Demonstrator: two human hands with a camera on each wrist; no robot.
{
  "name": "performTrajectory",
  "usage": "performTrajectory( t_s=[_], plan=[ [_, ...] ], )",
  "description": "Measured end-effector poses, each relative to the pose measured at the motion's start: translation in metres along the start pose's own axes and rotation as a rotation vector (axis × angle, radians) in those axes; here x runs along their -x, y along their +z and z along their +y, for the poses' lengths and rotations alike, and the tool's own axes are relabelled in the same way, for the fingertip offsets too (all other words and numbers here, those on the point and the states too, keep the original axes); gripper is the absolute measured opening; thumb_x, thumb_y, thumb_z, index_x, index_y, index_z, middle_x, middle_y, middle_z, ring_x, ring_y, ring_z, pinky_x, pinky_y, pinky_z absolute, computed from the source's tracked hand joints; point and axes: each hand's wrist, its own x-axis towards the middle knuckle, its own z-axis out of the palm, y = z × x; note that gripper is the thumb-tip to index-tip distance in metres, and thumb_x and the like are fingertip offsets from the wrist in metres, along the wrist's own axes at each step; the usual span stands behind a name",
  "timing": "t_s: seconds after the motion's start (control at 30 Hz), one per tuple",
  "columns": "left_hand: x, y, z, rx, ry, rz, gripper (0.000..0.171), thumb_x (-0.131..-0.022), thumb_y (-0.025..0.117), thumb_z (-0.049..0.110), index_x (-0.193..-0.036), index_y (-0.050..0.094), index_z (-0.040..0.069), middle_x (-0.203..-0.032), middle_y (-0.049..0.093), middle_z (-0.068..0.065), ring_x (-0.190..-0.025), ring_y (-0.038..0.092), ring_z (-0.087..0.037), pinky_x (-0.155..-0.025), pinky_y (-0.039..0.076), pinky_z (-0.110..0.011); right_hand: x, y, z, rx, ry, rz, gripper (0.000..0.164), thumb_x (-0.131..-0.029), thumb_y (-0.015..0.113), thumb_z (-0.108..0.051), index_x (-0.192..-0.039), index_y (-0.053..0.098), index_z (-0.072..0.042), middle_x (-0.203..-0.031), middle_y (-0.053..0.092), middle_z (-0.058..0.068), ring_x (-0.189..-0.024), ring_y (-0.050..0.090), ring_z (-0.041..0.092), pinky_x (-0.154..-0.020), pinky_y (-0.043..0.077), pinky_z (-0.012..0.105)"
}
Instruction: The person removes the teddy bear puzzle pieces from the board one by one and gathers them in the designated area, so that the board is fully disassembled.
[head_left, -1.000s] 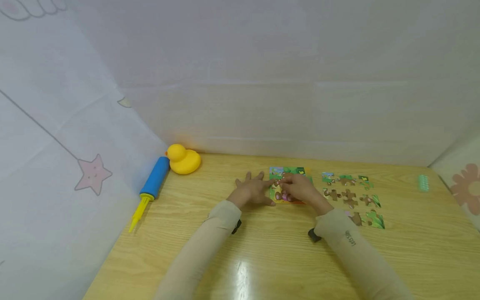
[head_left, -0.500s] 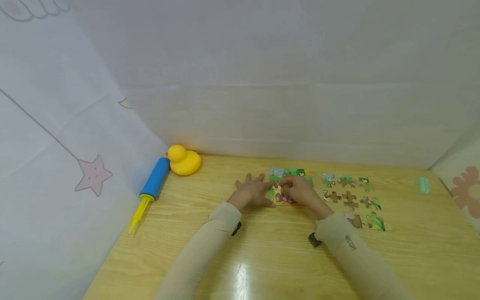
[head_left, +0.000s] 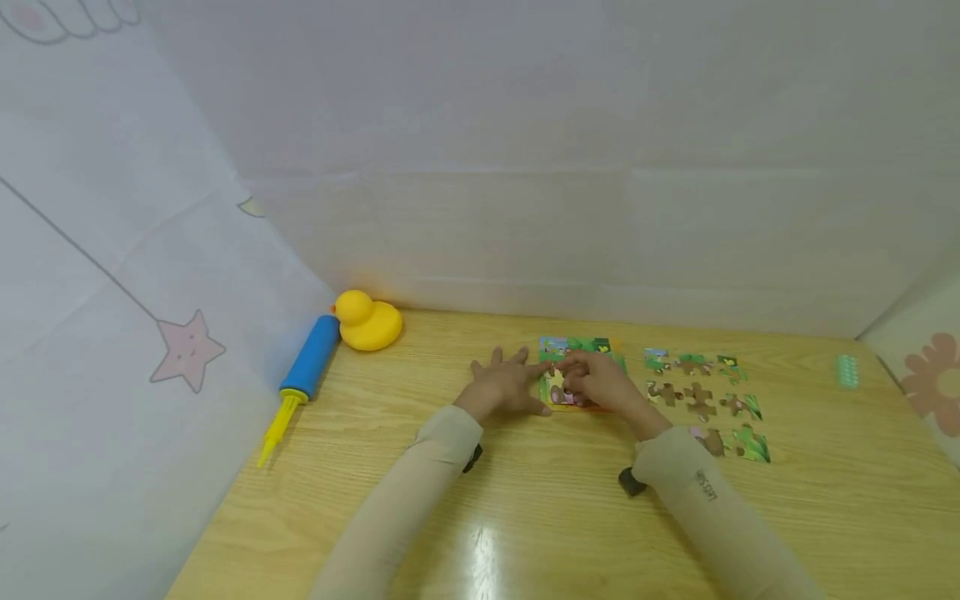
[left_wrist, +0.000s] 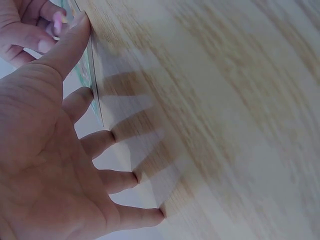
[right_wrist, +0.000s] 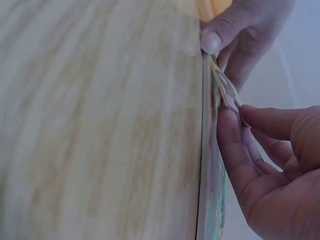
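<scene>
In the head view my left hand [head_left: 506, 387] lies with fingers spread at the left edge of the puzzle board [head_left: 556, 342], which bears a picture of brown bears. The left wrist view shows this hand's [left_wrist: 55, 150] fingertips on the table and its thumb at the board's edge. My right hand [head_left: 602, 382] is over the middle of the board. Its thumb and fingers pinch a puzzle piece [right_wrist: 229, 92], tilted just above the board, as the right wrist view shows. From the head, that piece is mostly hidden by the fingers.
Several loose puzzle pieces [head_left: 701, 401] lie in rows right of the board. A small pale green item [head_left: 847, 371] is farther right. At the back left stand a yellow rubber duck [head_left: 369, 322] and a blue and yellow hand pump [head_left: 309, 367]. White cloth [head_left: 480, 225] hangs behind the table.
My right hand's fingers have shifted slightly over the board, and a little more of its picture shows beside them. The left hand stays in place.
</scene>
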Motion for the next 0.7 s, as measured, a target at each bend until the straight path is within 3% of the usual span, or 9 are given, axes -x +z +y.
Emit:
performTrajectory(
  t_s=[0.23, 0.4, 0.53, 0.7],
  plan=[
    [0.001, 0.001, -0.001, 0.007, 0.004, -0.005, 0.088, -0.084, 0.067, 0.070, -0.158, 0.024, 0.048, -0.173, 0.011, -0.002, -0.156, 0.004, -0.050, -0.113, 0.013, -0.081, 0.015, -0.017, 0.008, -0.152, 0.036, 0.007, 0.043, -0.102, 0.061, -0.013, -0.144, 0.054, -0.003, -0.133, 0.062, 0.024, -0.107, 0.070, 0.026, -0.086, 0.062, 0.038],
    [0.000, 0.002, -0.004, 0.027, 0.022, 0.002, 0.088, -0.085, 0.067, 0.069, -0.159, 0.025, 0.046, -0.173, 0.010, -0.003, -0.155, 0.002, -0.051, -0.114, 0.009, -0.081, 0.034, -0.038, 0.025, -0.219, 0.055, -0.012, 0.047, -0.104, 0.058, -0.013, -0.147, 0.047, 0.001, -0.132, 0.059, 0.025, -0.108, 0.069, 0.023, -0.089, 0.061, 0.035],
    [-0.001, 0.003, -0.004, 0.036, 0.026, 0.003, 0.088, -0.084, 0.068, 0.068, -0.158, 0.026, 0.047, -0.173, 0.010, -0.003, -0.155, 0.002, -0.051, -0.114, 0.009, -0.081, 0.058, -0.059, 0.036, -0.206, 0.025, -0.010, 0.048, -0.104, 0.058, -0.011, -0.146, 0.045, 0.005, -0.130, 0.059, 0.026, -0.105, 0.070, 0.021, -0.088, 0.061, 0.030],
    [0.000, 0.002, -0.003, 0.033, 0.035, 0.001, 0.087, -0.085, 0.068, 0.067, -0.158, 0.026, 0.047, -0.173, 0.010, -0.004, -0.155, 0.002, -0.052, -0.113, 0.009, -0.082, 0.086, -0.079, 0.045, -0.149, -0.017, 0.004, 0.047, -0.104, 0.055, -0.011, -0.147, 0.044, 0.006, -0.138, 0.053, 0.033, -0.111, 0.069, 0.029, -0.082, 0.061, 0.026]
  ],
)
